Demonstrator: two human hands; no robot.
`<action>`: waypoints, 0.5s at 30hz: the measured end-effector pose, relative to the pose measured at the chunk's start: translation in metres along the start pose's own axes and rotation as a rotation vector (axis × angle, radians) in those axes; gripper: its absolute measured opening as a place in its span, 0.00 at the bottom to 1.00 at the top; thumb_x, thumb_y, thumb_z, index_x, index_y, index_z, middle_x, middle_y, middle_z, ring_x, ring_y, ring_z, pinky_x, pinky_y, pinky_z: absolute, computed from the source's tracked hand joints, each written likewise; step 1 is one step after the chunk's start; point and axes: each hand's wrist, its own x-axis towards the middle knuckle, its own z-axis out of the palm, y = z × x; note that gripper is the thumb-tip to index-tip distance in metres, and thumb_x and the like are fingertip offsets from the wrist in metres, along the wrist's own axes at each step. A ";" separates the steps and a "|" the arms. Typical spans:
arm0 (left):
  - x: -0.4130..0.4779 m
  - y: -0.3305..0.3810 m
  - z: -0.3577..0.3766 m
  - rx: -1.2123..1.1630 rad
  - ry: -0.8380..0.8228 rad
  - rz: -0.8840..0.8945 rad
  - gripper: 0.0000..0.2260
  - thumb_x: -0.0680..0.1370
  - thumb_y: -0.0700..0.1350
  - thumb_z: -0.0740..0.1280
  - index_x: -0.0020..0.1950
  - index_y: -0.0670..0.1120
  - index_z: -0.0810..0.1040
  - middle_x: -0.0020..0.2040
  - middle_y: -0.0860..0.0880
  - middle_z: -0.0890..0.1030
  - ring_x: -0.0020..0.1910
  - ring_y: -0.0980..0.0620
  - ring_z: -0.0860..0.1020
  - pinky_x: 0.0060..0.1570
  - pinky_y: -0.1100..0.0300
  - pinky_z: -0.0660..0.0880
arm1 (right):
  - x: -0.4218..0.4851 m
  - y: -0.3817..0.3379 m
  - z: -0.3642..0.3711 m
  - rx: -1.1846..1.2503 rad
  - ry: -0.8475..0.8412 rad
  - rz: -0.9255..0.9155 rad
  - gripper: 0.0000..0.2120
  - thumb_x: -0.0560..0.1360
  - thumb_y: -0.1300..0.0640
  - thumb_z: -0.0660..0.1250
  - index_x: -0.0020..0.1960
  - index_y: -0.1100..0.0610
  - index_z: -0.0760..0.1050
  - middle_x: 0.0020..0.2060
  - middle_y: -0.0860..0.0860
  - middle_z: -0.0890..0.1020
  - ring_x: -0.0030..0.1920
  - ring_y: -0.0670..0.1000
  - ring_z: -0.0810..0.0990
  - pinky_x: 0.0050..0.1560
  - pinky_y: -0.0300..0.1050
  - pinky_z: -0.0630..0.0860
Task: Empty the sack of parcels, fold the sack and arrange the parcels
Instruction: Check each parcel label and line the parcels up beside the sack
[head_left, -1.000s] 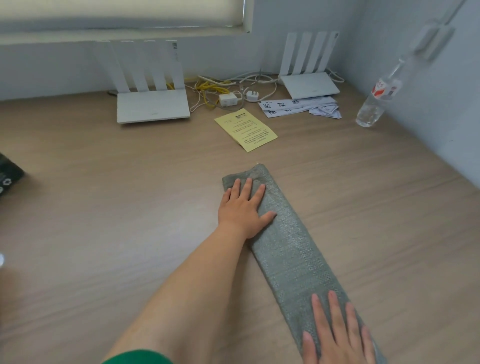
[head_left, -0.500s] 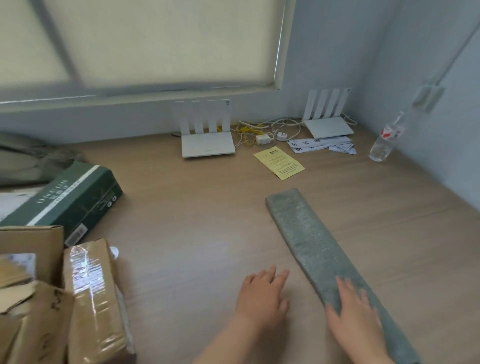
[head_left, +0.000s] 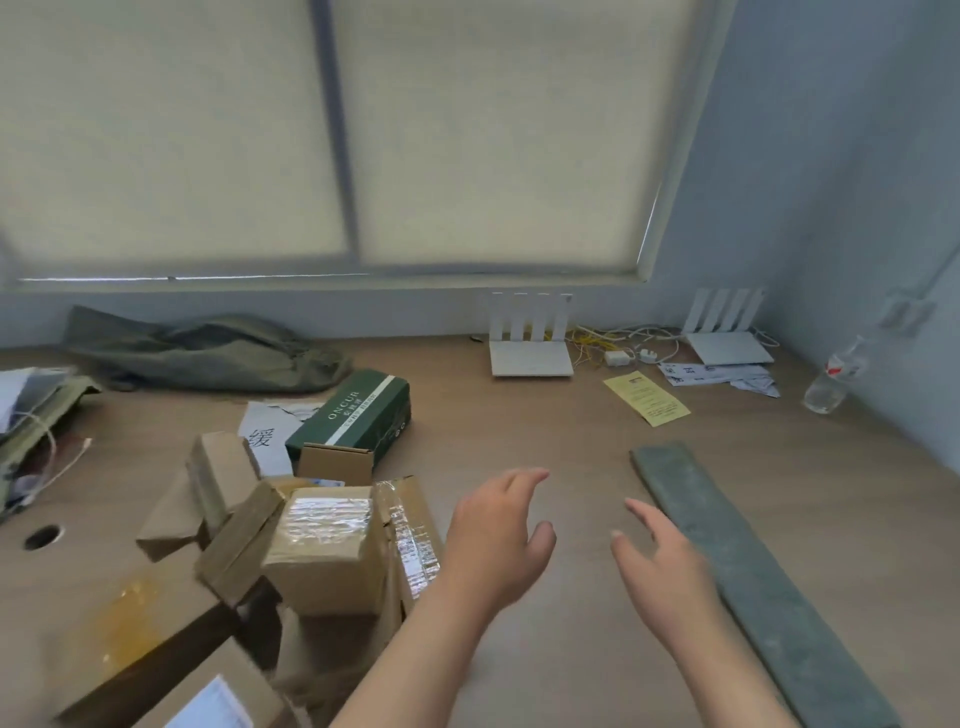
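Sack: the folded sack (head_left: 763, 587) lies as a long narrow grey-green strip at the right of the frame, flat on the tabletop (head_left: 545, 431), running from centre right down to the lower right corner.
Parcels: a loose heap of brown cardboard parcels (head_left: 324, 551) at lower left, several leaning on each other, with a green box (head_left: 353, 421) lying just behind them.
Hands: the left hand (head_left: 498, 545) and the right hand (head_left: 660, 571) are both spread and loose, gripping nothing. They sit between the heap and the sack; the right one is just beside the sack's edge.
Step in hand: judging by the layout, the sack is folded and the parcels are next.
Doing it well: take the topmost taped box first, with both hands. The boxes under it are tilted and would likely slide if pulled from below. Set them down in the bare stretch between heap and sack, largest first, edges squared.
Risk: a careless sweep to the right could knock the sack's fold loose.
Cut off: the near end of the sack and the lowest parcels run out of the frame's bottom edge.
Covered: the left forearm hides part of the tall taped parcel.
Hard to make out: the nearest parcels are blurred, so their number is unclear, and I cannot tell whether the hands touch the tabletop.
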 end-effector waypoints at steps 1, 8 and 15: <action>-0.005 0.000 -0.020 0.002 0.029 0.010 0.26 0.77 0.52 0.63 0.76 0.54 0.68 0.73 0.55 0.73 0.72 0.53 0.70 0.70 0.55 0.66 | -0.009 -0.017 0.004 0.029 -0.006 -0.027 0.22 0.77 0.54 0.67 0.71 0.49 0.73 0.69 0.47 0.76 0.71 0.51 0.72 0.68 0.49 0.68; -0.063 -0.035 -0.141 -0.009 0.211 -0.069 0.25 0.78 0.53 0.65 0.76 0.55 0.67 0.73 0.57 0.71 0.72 0.56 0.69 0.70 0.55 0.65 | -0.065 -0.112 0.033 0.170 -0.110 -0.210 0.25 0.77 0.55 0.68 0.73 0.44 0.69 0.67 0.48 0.76 0.68 0.51 0.73 0.67 0.52 0.71; -0.125 -0.086 -0.200 -0.178 0.270 -0.258 0.24 0.79 0.52 0.66 0.75 0.59 0.66 0.73 0.55 0.72 0.64 0.59 0.69 0.64 0.55 0.73 | -0.110 -0.177 0.074 0.235 -0.192 -0.299 0.25 0.78 0.55 0.68 0.72 0.43 0.69 0.66 0.47 0.77 0.65 0.48 0.75 0.66 0.52 0.73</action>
